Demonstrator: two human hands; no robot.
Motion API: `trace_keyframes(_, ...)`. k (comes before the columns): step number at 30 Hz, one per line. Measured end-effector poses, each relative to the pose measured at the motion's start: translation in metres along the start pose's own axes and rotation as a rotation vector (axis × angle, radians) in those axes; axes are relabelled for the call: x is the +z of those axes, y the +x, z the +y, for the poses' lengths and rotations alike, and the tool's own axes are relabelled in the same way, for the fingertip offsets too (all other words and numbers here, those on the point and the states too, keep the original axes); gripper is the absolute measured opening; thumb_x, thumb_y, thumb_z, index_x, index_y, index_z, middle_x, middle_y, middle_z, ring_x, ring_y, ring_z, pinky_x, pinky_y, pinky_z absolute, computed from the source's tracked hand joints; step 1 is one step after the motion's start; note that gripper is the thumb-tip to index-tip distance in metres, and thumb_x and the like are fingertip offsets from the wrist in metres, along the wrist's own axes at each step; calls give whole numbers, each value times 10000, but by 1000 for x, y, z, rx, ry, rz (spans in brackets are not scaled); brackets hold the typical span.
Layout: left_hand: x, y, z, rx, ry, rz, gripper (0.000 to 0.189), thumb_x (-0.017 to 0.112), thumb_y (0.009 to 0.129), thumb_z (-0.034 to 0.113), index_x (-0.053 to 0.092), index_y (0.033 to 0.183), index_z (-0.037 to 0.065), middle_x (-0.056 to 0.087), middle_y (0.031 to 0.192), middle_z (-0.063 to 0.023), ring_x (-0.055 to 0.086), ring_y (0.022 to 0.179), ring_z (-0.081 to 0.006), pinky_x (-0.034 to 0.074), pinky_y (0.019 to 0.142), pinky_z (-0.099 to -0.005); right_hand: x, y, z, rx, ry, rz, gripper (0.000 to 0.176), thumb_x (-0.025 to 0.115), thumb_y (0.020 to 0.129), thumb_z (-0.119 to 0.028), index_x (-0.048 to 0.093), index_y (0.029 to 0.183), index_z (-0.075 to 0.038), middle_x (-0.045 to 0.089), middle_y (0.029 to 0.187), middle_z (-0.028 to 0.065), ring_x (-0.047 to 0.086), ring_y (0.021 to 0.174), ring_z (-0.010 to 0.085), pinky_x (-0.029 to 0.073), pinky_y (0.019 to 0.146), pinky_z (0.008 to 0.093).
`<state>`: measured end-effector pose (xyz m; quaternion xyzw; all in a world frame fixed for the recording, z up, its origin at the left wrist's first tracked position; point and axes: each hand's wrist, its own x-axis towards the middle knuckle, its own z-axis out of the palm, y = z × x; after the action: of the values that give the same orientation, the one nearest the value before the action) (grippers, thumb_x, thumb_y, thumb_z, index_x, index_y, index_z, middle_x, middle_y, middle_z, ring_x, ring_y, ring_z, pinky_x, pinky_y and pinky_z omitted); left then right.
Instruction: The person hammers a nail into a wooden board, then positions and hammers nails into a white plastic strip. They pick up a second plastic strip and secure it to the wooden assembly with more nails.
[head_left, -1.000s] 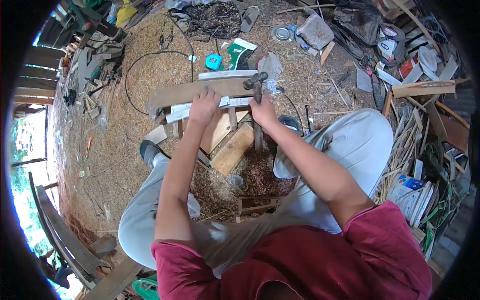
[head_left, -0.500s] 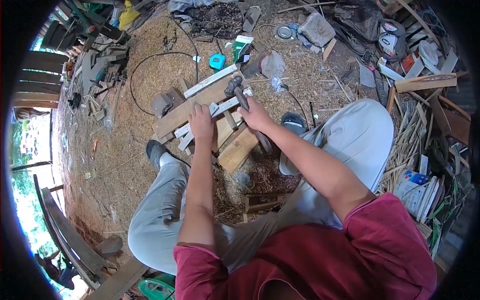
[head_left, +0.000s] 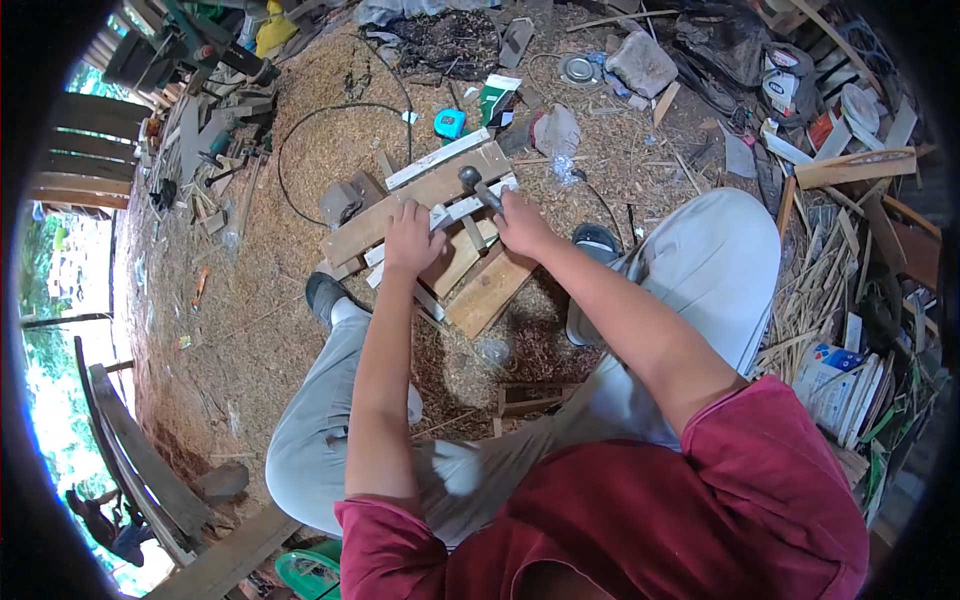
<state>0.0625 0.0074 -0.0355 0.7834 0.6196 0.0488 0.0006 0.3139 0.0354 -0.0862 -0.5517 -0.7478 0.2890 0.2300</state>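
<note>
My right hand [head_left: 524, 226] is closed round a hammer. The hammer's dark rounded head [head_left: 469, 177] is over a wide wooden plank [head_left: 360, 232], and most of its handle is hidden by my hand. My left hand [head_left: 413, 238] grips a narrow white-faced wooden strip [head_left: 463, 209], its fingers on the far side and thumb on the near side. Another white-edged strip [head_left: 440, 158] lies along the plank's far edge. Closer to me, a short wood block [head_left: 488, 297] slants down under the strips.
Sawdust covers the ground. A turquoise tape measure [head_left: 450, 124] and a green-and-white packet [head_left: 497, 98] lie beyond the planks, with a black cable [head_left: 285, 150] looping left. A grey stone block [head_left: 641, 64] sits farther back. Scrap wood [head_left: 855, 168] is piled at right.
The hammer has swung, and its lower handle no longer shows below my right hand. My left thumb now stands farther from its fingers. The whole view has shifted slightly.
</note>
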Motion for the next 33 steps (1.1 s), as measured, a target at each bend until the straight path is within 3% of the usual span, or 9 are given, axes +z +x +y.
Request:
trace_keyframes(5, -32, -6, 14, 20, -122, -222, 450, 651, 937, 372, 515, 1206, 37, 624, 1138, -205, 681, 974, -429, 556, 813, -538, -11, 1, -6, 97, 116, -86, 472, 635, 963, -171, 484, 1354, 47, 624, 1214, 311, 587, 1164, 514, 467, 1017, 557)
trace_keyframes(9, -12, 1, 8, 255, -74, -291, 398, 598, 1015, 373, 506, 1223, 47, 634, 1130, -195, 678, 999, -404, 560, 827, -520, -9, 5, 0, 76, 145, -68, 384, 647, 953, -175, 509, 1245, 32, 633, 1166, 300, 601, 1105, 517, 488, 955, 580)
trace_keyframes(13, 9, -1, 18, 430, -130, -261, 337, 617, 1008, 318, 555, 1209, 54, 605, 1070, -161, 657, 988, -366, 560, 813, -487, -10, 5, 0, 105, 187, -70, 350, 652, 952, -178, 510, 1205, 19, 637, 1155, 299, 614, 1080, 517, 497, 930, 588)
trace_keyframes(20, 38, -25, 43, 260, -80, -144, 339, 616, 996, 317, 561, 1206, 56, 607, 1104, -164, 649, 1015, -358, 549, 827, -484, -25, 2, -7, 109, 211, -95, 369, 657, 956, -172, 506, 1230, 24, 638, 1162, 310, 616, 1082, 528, 497, 931, 594)
trace_keyframes(26, 34, -20, 37, 138, -39, -219, 368, 614, 1003, 409, 559, 1129, 68, 646, 997, -165, 685, 880, -385, 559, 756, -503, -15, 1, 3, 81, 216, -80, 453, 646, 970, -189, 488, 1321, 49, 626, 1258, 330, 585, 1143, 561, 478, 992, 597)
trace_keyframes(33, 35, -21, 48, 218, -44, -153, 380, 634, 992, 440, 550, 1064, 76, 656, 968, -150, 695, 878, -372, 562, 737, -489, -18, -1, -1, 126, 233, -116, 528, 639, 975, -194, 455, 1404, 53, 585, 1362, 341, 557, 1208, 571, 462, 1057, 576)
